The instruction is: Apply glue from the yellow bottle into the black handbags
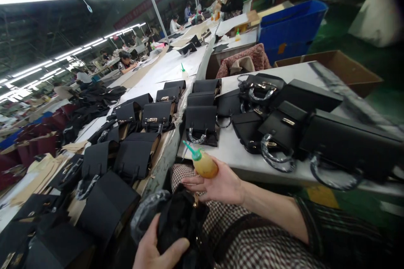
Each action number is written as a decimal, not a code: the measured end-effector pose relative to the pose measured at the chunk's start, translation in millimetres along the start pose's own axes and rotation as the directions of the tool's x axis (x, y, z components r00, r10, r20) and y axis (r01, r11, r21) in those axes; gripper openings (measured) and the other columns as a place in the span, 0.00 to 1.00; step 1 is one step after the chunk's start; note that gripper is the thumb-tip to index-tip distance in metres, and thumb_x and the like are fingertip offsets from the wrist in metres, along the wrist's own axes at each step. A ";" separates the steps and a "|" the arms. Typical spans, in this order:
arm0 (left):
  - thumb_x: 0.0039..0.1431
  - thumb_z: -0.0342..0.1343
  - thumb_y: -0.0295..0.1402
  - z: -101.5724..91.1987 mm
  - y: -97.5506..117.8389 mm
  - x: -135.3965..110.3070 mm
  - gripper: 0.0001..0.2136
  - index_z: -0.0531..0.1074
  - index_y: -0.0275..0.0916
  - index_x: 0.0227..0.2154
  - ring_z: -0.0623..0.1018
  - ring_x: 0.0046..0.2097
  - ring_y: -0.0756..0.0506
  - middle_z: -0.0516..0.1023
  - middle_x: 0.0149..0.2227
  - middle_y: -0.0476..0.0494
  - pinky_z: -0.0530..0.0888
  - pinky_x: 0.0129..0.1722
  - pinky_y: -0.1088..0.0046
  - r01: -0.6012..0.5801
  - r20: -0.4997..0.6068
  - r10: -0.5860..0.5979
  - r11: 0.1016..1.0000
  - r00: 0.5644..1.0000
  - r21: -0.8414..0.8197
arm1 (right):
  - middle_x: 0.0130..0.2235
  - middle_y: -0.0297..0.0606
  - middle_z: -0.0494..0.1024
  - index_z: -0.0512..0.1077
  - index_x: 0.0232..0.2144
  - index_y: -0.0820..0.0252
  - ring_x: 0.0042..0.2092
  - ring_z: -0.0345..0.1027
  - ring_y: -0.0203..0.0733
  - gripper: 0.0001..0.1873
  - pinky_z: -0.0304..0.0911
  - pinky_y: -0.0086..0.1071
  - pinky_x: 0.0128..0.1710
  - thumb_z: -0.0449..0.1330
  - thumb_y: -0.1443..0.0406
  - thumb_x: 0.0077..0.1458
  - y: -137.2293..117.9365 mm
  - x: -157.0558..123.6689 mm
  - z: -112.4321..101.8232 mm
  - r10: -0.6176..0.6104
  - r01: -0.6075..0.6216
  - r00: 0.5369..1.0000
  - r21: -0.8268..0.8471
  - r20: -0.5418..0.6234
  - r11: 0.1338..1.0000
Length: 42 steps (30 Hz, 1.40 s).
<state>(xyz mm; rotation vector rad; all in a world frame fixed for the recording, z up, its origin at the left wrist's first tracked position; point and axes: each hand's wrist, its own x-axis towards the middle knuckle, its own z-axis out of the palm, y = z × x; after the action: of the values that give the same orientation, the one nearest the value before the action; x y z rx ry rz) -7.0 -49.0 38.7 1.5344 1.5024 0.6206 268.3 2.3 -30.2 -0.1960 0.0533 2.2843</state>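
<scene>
Low in the view, my left hand (158,246) grips a black handbag (176,222) over my lap, thumb on top of it. A plastic-wrapped handle (147,214) sticks out on the bag's left side. In my right hand (225,185) rests a squeeze bottle (205,164) of yellowish liquid, its green nozzle pointing up and left. The bottle lies against the thumb and palm, while the fingers stretch toward the bag's upper edge. Whether those fingertips touch the bag, I cannot tell. A checked cloth (252,235) covers my lap.
Black handbags (202,119) stand in rows on the left and right worktables (233,151). Another green-tipped bottle (184,71) is farther up the left table. Brown card pieces (41,178) lie at left. A blue bin (290,25) and a cardboard box (350,69) stand behind; people work farther back.
</scene>
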 end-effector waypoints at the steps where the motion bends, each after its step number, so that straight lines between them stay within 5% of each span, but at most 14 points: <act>1: 0.46 0.69 0.48 7.6 -1.7 3.3 0.29 0.78 0.35 0.47 0.85 0.49 0.36 0.87 0.44 0.38 0.81 0.49 0.67 0.037 0.031 -0.038 0.999 0.999 0.016 | 0.54 0.60 0.76 0.73 0.44 0.67 0.54 0.72 0.59 0.38 0.67 0.45 0.44 0.47 0.37 0.63 2.6 -2.8 -8.8 0.022 -0.022 1.000 -0.002 -0.004 1.000; 5: 0.49 0.68 0.50 18.9 -13.7 9.9 0.21 0.81 0.38 0.39 0.84 0.40 0.42 0.86 0.36 0.45 0.80 0.41 0.74 0.008 -0.011 -0.007 0.995 1.000 0.102 | 0.49 0.54 0.79 0.72 0.46 0.65 0.48 0.74 0.56 0.37 0.66 0.45 0.43 0.49 0.37 0.63 11.5 -13.5 -25.9 0.063 -0.064 0.998 -0.003 -0.029 0.998; 9: 0.54 0.68 0.48 18.5 -19.8 17.4 0.15 0.81 0.42 0.32 0.78 0.34 0.48 0.80 0.31 0.51 0.75 0.37 0.78 -0.160 -0.093 0.167 0.984 0.982 0.074 | 0.39 0.44 0.79 0.72 0.45 0.67 0.36 0.74 0.47 0.35 0.64 0.40 0.42 0.54 0.39 0.61 14.5 -18.3 -32.4 0.111 -0.111 0.994 -0.003 -0.012 0.994; 14: 0.63 0.61 0.32 23.5 -27.2 36.8 0.01 0.78 0.43 0.36 0.76 0.41 0.47 0.73 0.40 0.47 0.75 0.45 0.75 -0.477 -0.090 0.496 0.861 0.863 0.176 | 0.36 0.43 0.79 0.73 0.43 0.68 0.39 0.75 0.47 0.33 0.64 0.43 0.48 0.59 0.41 0.57 9.8 -17.0 -28.7 0.099 -0.098 0.995 -0.035 0.024 0.995; 16: 0.65 0.55 0.27 25.4 -31.3 42.7 0.08 0.77 0.44 0.41 0.76 0.52 0.43 0.75 0.49 0.42 0.75 0.53 0.67 -0.526 -0.023 0.561 0.788 0.827 0.321 | 0.40 0.47 0.80 0.74 0.42 0.68 0.42 0.76 0.50 0.34 0.64 0.44 0.49 0.61 0.41 0.55 6.4 -13.9 -21.0 0.078 -0.075 0.995 -0.053 0.058 0.996; 20: 0.65 0.46 0.20 27.6 -42.3 48.3 0.18 0.76 0.46 0.45 0.73 0.62 0.42 0.75 0.58 0.41 0.76 0.58 0.59 -0.538 0.089 0.563 0.714 0.822 0.448 | 0.42 0.47 0.81 0.72 0.46 0.67 0.47 0.77 0.53 0.32 0.66 0.52 0.52 0.62 0.43 0.57 0.9 -7.2 -5.6 0.020 -0.016 0.993 -0.033 0.119 0.999; 26: 0.60 0.56 0.25 32.1 -44.4 56.4 0.14 0.75 0.44 0.47 0.77 0.58 0.40 0.77 0.56 0.40 0.78 0.55 0.59 -0.473 0.051 0.491 0.799 0.870 0.372 | 0.36 0.43 0.79 0.72 0.44 0.67 0.45 0.79 0.54 0.32 0.70 0.50 0.54 0.61 0.42 0.58 8.2 -0.4 12.7 0.022 -0.026 0.997 0.047 0.068 0.999; 30: 0.61 0.55 0.27 33.0 -34.4 63.2 0.14 0.76 0.45 0.48 0.81 0.51 0.41 0.83 0.48 0.44 0.78 0.49 0.64 -0.412 0.003 0.449 0.818 0.894 0.402 | 0.33 0.41 0.79 0.73 0.43 0.66 0.42 0.79 0.51 0.30 0.71 0.50 0.56 0.53 0.43 0.64 16.8 -1.4 29.1 0.014 -0.014 1.000 0.127 0.003 0.992; 33: 0.62 0.54 0.30 28.9 -33.1 67.4 0.13 0.76 0.45 0.47 0.81 0.51 0.42 0.83 0.47 0.46 0.77 0.51 0.66 -0.508 0.026 0.533 0.789 0.846 0.347 | 0.34 0.42 0.80 0.74 0.45 0.68 0.43 0.80 0.53 0.32 0.71 0.50 0.56 0.50 0.44 0.67 12.0 -10.6 32.7 -0.003 0.006 0.999 0.067 -0.049 0.998; 38: 0.61 0.55 0.34 22.5 -42.7 71.4 0.14 0.76 0.42 0.49 0.84 0.47 0.40 0.83 0.45 0.43 0.81 0.47 0.65 -0.366 -0.015 0.420 0.808 0.907 0.461 | 0.46 0.53 0.81 0.73 0.51 0.71 0.50 0.79 0.59 0.39 0.70 0.51 0.55 0.48 0.40 0.68 -10.4 -34.4 25.0 0.002 -0.011 0.998 -0.139 -0.067 0.990; 40: 0.61 0.52 0.28 22.1 -44.8 72.5 0.19 0.73 0.38 0.55 0.84 0.49 0.40 0.83 0.47 0.39 0.82 0.47 0.66 -0.459 0.058 0.504 0.725 0.862 0.513 | 0.49 0.55 0.81 0.72 0.53 0.70 0.50 0.80 0.56 0.37 0.72 0.47 0.54 0.47 0.42 0.70 -15.1 -38.1 24.5 -0.045 0.038 0.998 -0.188 -0.034 0.981; 42: 0.60 0.47 0.20 22.9 -41.2 73.1 0.26 0.70 0.39 0.60 0.82 0.52 0.41 0.82 0.48 0.38 0.82 0.47 0.69 -0.636 0.221 0.640 0.542 0.736 0.550 | 0.50 0.54 0.81 0.72 0.55 0.69 0.52 0.79 0.53 0.32 0.72 0.45 0.55 0.48 0.46 0.72 -16.2 -35.8 26.8 -0.115 0.113 0.993 -0.194 0.004 0.974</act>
<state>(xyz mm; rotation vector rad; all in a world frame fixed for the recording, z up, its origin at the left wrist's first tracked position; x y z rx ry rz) 1.1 11.3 -23.4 2.6529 1.1398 0.5681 300.3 -10.9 2.4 -0.3006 -0.1735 2.1729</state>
